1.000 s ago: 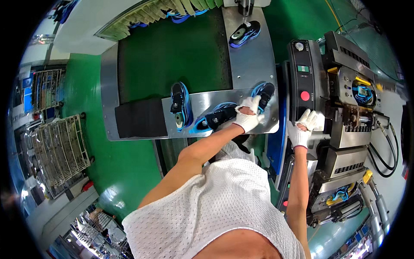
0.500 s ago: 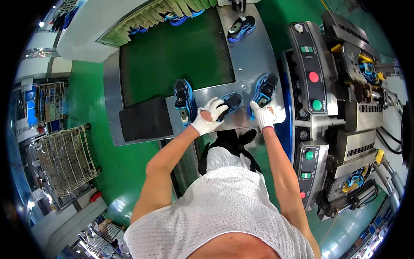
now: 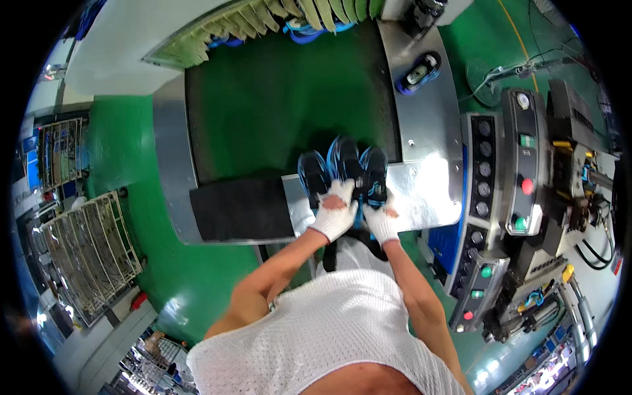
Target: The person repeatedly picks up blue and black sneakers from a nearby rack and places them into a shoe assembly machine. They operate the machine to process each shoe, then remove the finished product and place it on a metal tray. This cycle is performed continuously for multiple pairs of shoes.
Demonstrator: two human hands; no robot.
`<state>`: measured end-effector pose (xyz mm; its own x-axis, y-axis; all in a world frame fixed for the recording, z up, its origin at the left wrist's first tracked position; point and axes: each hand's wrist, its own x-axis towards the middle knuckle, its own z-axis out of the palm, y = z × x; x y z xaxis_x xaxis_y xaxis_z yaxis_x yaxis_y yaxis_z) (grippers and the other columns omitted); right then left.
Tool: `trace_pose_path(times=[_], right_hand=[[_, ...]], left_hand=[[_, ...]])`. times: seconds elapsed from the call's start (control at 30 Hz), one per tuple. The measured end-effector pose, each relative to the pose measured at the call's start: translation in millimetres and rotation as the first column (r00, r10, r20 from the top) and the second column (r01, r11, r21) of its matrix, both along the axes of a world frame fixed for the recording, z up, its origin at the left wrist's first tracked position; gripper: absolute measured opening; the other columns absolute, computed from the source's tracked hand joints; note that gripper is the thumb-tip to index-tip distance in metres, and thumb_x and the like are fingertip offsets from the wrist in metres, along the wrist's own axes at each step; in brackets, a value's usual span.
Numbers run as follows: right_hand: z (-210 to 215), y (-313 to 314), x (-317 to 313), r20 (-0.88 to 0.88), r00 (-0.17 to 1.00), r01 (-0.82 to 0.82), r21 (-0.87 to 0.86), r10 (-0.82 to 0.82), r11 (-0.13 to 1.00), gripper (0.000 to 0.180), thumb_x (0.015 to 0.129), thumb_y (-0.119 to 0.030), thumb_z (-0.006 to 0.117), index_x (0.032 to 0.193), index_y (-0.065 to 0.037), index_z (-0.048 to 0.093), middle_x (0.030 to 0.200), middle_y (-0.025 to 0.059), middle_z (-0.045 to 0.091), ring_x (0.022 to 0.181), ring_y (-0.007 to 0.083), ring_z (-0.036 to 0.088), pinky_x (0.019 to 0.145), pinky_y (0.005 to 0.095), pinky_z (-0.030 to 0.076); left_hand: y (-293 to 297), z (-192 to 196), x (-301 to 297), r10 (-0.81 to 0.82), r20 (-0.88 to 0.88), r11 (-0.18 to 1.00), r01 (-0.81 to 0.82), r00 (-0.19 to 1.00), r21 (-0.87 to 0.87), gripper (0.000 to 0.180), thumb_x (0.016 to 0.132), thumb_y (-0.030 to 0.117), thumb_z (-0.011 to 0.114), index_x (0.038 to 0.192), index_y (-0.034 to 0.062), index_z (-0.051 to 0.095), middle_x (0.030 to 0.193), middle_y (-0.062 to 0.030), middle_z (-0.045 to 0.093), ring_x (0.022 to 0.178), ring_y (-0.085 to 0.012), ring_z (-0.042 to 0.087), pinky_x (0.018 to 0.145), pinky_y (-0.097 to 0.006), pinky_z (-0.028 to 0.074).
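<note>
Three black-and-blue shoes stand side by side, toes away from me, at the near edge of the green conveyor belt (image 3: 289, 99). My left hand (image 3: 334, 212), in a white glove, is closed at the heel end of the middle shoe (image 3: 343, 160). The left shoe (image 3: 313, 172) lies against that hand's outer side. My right hand (image 3: 382, 219), also gloved, is closed round the heel of the right shoe (image 3: 374, 172). The fingers partly cover the heels, so the exact grip is hidden.
Another shoe (image 3: 419, 72) lies on the metal ledge right of the belt. A black mat (image 3: 240, 209) covers the near ledge's left part. Green strip curtains (image 3: 263, 23) hang at the far end, with shoes beneath. A machine with buttons (image 3: 525, 164) stands at right.
The three shoes, spread along the near ledge before, are now close together with toes over the belt. My hands have come nearer each other. The view has shifted too.
</note>
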<state>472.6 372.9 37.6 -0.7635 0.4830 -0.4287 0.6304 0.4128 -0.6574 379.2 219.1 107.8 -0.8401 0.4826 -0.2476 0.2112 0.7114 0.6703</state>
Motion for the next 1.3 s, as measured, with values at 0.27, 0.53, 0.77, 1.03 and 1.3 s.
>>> trace_pose_path(times=[0.27,0.53,0.77,1.03,1.3], right_hand=[[73,11,-38,0.167,0.958,-0.187,-0.244,0.231,0.952,0.099,0.077,-0.029,0.084,0.153,0.004,0.029,0.131,0.0236,0.063,0.122,0.0325,0.063,0.105,0.0404,0.047],[61,102,21,0.249,0.969,0.126,-0.521,0.009,0.844,0.084,0.088,0.000,0.071,0.159,-0.004,0.027,0.158,0.0134,0.039,0.145,0.0250,0.041,0.115,0.0399,0.041],[87,163,187,0.537,0.633,0.666,-0.011,-0.558,0.745,0.069,0.093,-0.017,0.072,0.152,-0.002,0.040,0.144,0.0162,0.057,0.106,0.0215,0.065,0.079,0.0345,0.057],[74,111,274,0.708,0.622,0.463,0.011,-0.334,0.886,0.062,0.089,-0.029,0.075,0.141,-0.003,0.053,0.129,0.0139,0.067,0.112,0.0261,0.066,0.093,0.0399,0.054],[126,93,39,0.143,0.970,0.220,-0.192,-0.195,0.956,0.060,0.091,-0.013,0.074,0.143,0.004,0.050,0.141,0.0218,0.060,0.133,0.0284,0.058,0.107,0.0375,0.049]], left_hand=[[-58,22,-147,-0.295,0.238,0.954,0.297,0.925,0.028,0.027,0.095,0.029,0.062,0.107,0.0054,0.069,0.107,-0.0179,0.069,0.103,-0.0361,0.067,0.089,-0.045,0.054],[-183,-73,-543,0.139,-0.867,0.880,-0.461,0.479,-0.114,0.052,0.093,0.028,0.065,0.137,0.0024,0.055,0.141,-0.0247,0.053,0.136,-0.0406,0.047,0.113,-0.054,0.038],[-297,-132,-669,-0.098,-0.499,0.528,-0.381,0.861,-0.759,0.031,0.095,0.029,0.054,0.098,0.0067,0.074,0.097,-0.0242,0.071,0.098,-0.0429,0.068,0.083,-0.054,0.053],[-179,-84,-473,0.318,-0.691,0.893,-0.451,0.649,-0.012,0.028,0.101,0.032,0.058,0.099,0.0059,0.069,0.103,-0.0205,0.067,0.095,-0.0414,0.065,0.082,-0.051,0.052],[-82,-31,-303,0.229,-0.385,0.955,-0.131,0.894,0.264,0.024,0.099,0.026,0.062,0.101,0.0034,0.071,0.101,-0.0169,0.068,0.095,-0.0373,0.067,0.084,-0.045,0.052]])
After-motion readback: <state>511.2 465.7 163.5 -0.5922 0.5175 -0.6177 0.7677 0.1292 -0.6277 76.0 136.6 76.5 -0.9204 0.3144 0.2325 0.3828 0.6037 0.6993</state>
